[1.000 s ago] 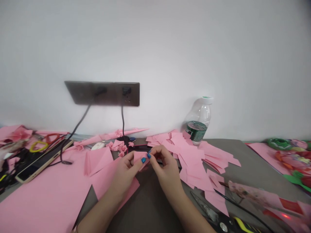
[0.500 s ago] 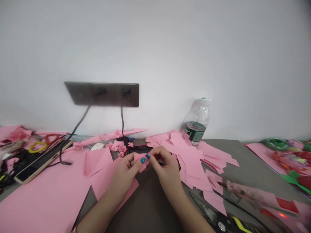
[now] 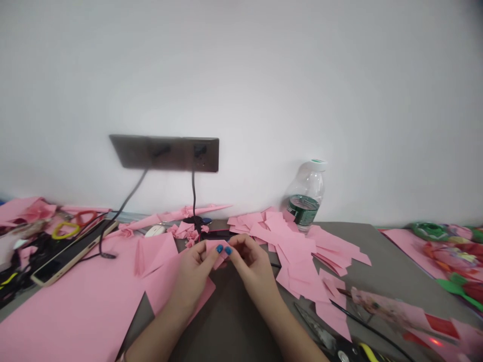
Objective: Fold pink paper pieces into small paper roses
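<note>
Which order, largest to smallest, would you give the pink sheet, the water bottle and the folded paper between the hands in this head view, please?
1. Pink paper sheet
2. Plastic water bottle
3. Folded pink paper, pinched by left hand and right hand

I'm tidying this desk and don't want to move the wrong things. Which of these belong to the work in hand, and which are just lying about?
In use: left hand, right hand, small folded pink paper, loose pink paper pieces, large pink sheet, small pink paper flowers.

Lying about, probably: scissors, plastic water bottle, phone, white mouse.
</note>
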Tool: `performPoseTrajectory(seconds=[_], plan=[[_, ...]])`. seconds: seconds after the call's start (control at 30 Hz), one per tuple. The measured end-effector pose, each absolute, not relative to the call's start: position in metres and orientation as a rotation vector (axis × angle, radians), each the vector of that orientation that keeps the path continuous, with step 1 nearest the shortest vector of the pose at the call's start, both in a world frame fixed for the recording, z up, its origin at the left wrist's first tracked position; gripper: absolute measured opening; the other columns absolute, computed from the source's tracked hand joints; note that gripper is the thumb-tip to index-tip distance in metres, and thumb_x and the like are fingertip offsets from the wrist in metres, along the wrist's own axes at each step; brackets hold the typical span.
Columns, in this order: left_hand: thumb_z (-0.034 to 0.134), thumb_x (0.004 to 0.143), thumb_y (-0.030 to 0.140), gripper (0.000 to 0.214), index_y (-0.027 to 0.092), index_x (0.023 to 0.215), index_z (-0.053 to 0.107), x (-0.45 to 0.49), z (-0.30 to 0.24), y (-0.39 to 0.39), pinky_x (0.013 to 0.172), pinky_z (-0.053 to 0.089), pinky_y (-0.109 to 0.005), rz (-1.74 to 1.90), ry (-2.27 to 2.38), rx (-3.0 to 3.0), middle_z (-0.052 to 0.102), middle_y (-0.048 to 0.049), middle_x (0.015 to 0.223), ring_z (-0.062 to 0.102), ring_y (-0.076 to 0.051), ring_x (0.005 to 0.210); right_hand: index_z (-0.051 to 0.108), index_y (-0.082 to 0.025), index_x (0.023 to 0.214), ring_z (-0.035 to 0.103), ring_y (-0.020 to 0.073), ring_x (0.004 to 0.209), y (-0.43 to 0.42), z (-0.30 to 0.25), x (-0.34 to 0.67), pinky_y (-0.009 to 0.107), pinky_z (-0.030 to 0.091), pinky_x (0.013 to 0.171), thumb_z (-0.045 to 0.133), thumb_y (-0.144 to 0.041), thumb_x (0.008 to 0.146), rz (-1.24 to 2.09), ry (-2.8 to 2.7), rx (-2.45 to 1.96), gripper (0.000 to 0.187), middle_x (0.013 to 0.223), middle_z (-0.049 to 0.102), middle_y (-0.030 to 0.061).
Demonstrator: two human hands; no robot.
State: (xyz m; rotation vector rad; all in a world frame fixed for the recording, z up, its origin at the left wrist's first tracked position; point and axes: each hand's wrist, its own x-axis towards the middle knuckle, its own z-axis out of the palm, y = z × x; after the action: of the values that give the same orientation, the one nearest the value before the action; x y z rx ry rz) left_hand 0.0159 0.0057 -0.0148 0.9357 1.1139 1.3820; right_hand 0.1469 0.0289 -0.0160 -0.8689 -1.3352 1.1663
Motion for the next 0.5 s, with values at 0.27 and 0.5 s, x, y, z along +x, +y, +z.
performPoseTrajectory(seconds=[0.27,0.5], plan=[[0.074,0.075,0.047,0.039,0.012,0.094,0.075,0.018,-0.009,0.004,0.067,0.058,-0.029,1.366,1.127,0.927,0.077,-0.0111,0.085,0.072,-0.022,0.078,0.066,-0.017,0.067,0.058,0.0131,0.062,0.036,-0.014,0.147,0.025,0.049,0.059,0.081,-0.042,0.066,1.409,-1.139,-0.795,0.028,0.073,0.064,0.001],[0.078,0.069,0.049,0.043,0.014,0.092,0.074,0.016,-0.008,0.007,0.067,0.06,-0.03,1.381,1.136,0.881,0.077,-0.0101,0.086,0.072,-0.023,0.079,0.073,-0.017,0.073,0.063,0.0167,0.066,0.04,-0.025,0.147,0.03,0.051,0.066,0.082,-0.044,0.066,1.509,-1.043,-0.83,0.029,0.074,0.069,0.0035]])
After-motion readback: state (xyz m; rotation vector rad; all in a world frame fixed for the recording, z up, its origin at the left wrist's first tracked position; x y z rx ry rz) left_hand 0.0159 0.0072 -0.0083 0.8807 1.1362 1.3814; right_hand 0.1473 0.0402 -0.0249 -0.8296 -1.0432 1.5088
